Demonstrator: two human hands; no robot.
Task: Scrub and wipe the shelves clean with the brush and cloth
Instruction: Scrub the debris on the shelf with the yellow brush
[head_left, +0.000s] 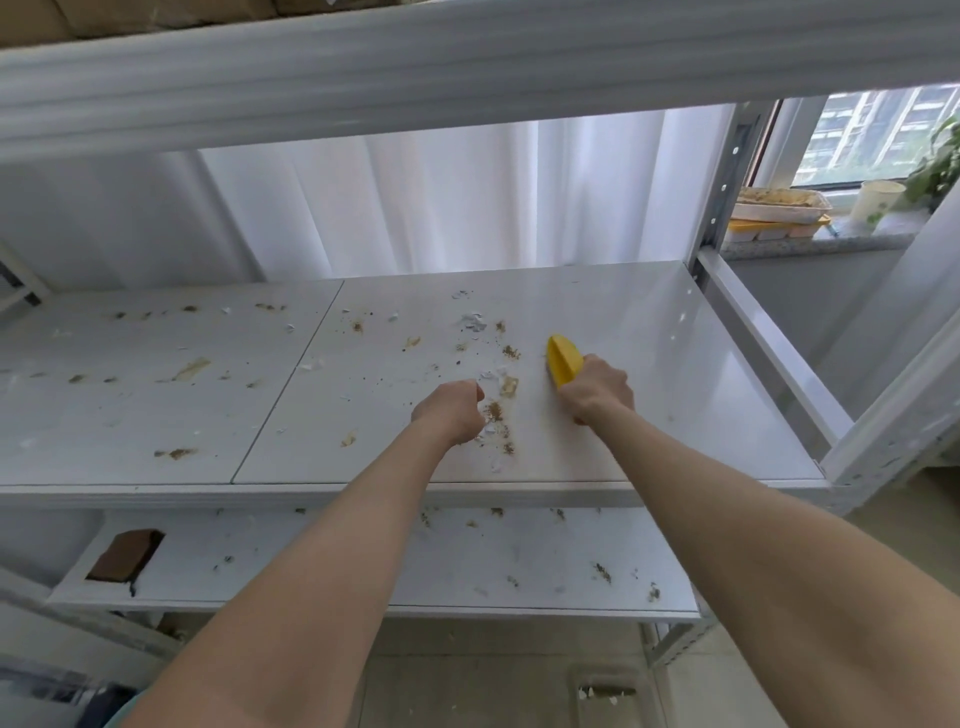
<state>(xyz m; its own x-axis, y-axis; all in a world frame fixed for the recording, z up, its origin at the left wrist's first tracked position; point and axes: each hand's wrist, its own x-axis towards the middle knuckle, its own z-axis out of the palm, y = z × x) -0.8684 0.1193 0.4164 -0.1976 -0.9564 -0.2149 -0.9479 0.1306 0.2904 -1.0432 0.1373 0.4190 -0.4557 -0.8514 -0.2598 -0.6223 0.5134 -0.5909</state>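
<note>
A storage corner of a home: a white metal shelving rack (675, 364) stands before a sheer white curtain (441, 208), beside a speckled stone windowsill (810, 244) holding a white paper cup (878, 205) and a leafy green plant (935, 171).

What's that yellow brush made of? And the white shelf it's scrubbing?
The yellow brush looks like hard plastic: bright, even colour and a smooth moulded ridge along its back. The white shelf is probably painted metal or a coated board; it is glossy and reflects the window light.
</note>
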